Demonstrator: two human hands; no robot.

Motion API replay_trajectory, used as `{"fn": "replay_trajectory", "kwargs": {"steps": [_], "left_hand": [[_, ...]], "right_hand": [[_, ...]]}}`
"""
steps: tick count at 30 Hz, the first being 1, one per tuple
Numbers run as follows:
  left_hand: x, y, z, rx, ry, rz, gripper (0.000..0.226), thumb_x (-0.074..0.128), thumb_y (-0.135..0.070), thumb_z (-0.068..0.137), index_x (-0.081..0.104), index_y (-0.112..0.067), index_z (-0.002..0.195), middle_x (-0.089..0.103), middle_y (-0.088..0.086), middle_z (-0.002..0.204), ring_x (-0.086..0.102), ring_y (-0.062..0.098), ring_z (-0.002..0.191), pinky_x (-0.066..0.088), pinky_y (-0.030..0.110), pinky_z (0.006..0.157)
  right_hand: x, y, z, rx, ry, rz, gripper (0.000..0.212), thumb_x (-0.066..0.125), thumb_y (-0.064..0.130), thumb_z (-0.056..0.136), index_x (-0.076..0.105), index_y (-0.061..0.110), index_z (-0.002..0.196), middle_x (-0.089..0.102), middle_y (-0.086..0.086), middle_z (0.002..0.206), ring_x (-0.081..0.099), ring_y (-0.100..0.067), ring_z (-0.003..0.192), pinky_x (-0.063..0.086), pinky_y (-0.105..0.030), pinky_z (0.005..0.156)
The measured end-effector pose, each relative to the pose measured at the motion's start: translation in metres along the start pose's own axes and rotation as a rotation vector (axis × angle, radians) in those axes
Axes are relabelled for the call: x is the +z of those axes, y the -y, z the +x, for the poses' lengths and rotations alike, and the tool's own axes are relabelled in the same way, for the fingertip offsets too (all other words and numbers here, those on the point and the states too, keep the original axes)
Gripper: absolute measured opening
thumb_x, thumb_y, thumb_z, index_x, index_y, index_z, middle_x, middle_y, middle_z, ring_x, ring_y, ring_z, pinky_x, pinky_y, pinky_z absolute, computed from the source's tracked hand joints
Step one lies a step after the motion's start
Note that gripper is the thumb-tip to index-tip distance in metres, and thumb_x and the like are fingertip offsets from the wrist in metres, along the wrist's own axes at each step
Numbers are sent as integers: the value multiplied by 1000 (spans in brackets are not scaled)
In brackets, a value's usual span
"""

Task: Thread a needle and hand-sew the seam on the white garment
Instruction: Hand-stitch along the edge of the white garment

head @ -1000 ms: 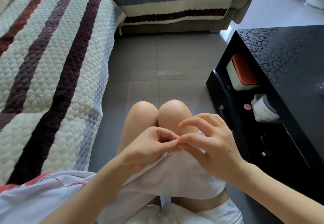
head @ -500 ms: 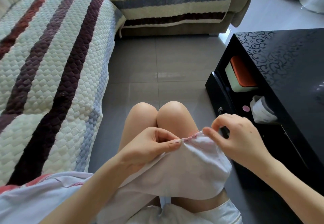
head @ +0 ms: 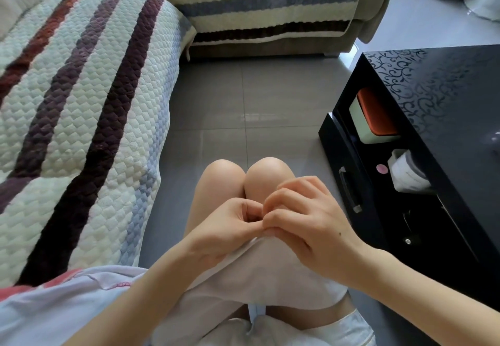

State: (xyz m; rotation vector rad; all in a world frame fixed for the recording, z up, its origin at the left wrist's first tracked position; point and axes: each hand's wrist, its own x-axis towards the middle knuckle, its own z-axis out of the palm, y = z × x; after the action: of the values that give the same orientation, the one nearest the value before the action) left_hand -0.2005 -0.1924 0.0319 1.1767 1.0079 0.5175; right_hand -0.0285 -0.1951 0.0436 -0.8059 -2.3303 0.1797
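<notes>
Right hand (head: 305, 224) back against left hand (head: 230, 226), which pinches white garment (head: 270, 272) edge; right's hold hidden; I keep stitches small.

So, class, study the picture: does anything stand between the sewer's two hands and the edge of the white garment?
Nothing visible does. The left hand pinches the top edge of the white garment, and the right hand touches that edge with its fingertips at the same spot. The black table stands apart, to the right.
</notes>
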Motion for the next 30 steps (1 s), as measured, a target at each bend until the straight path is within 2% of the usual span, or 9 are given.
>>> {"fn": "replay_trajectory", "kwargs": {"steps": [6,8,10,13,18,20,23,26,30], "left_hand": [[2,-4,0,119,-109,162,13,63,-33,69,64,-31,56,51,-7,59,44,16,66,40,36,61],[6,2,1,93,-171,187,17,64,-41,67,64,-26,58,48,-8,59,42,17,70,39,36,66],[7,9,4,72,-112,166,36,69,-46,76,66,-10,70,54,-3,66,47,11,72,38,31,68],[3,10,5,35,-89,122,14,68,-21,89,76,-11,84,69,-9,73,58,0,71,44,18,69],[-1,8,3,3,-2,80,14,64,-9,91,76,-16,90,74,-5,85,64,2,81,49,16,75],[-1,7,3,-12,22,73,12,65,-8,90,76,-13,91,73,-4,84,64,3,80,48,16,74],[-3,7,3,-20,34,42,9,67,-10,89,75,-10,93,73,-1,86,64,5,82,48,17,75],[-5,9,2,-19,20,9,14,68,-15,85,75,-8,94,74,3,90,64,7,85,49,20,80],[-7,9,3,1,15,-5,8,68,-13,86,76,-12,89,71,-4,82,61,4,79,47,16,75]], "right_hand": [[-23,23,11,192,10,415,12,49,17,96,59,24,94,51,8,85,56,-22,74,49,-45,52],[-33,30,25,166,-18,553,10,47,15,96,55,21,94,53,7,80,58,-25,71,50,-45,57],[-40,23,41,288,10,836,8,44,12,97,49,15,92,56,-1,71,62,-23,60,53,-39,58],[-44,-18,57,598,55,1036,11,45,14,98,43,14,87,51,-7,56,45,-15,40,37,-21,41],[-50,-117,94,675,-91,477,24,47,4,96,49,23,81,38,11,51,27,-6,43,21,-20,40],[-58,-163,105,654,-202,101,16,47,13,96,53,23,86,49,8,58,41,-8,47,35,-28,44],[-72,-208,111,780,-245,-403,19,45,21,95,56,10,107,66,-11,93,62,-31,85,45,-38,74],[-65,-188,114,700,-4,-334,26,57,32,90,63,15,108,65,-6,108,58,-26,97,41,-33,84],[-32,-103,84,512,663,210,27,67,46,80,73,21,90,65,8,76,57,-14,71,47,-34,70]]}}
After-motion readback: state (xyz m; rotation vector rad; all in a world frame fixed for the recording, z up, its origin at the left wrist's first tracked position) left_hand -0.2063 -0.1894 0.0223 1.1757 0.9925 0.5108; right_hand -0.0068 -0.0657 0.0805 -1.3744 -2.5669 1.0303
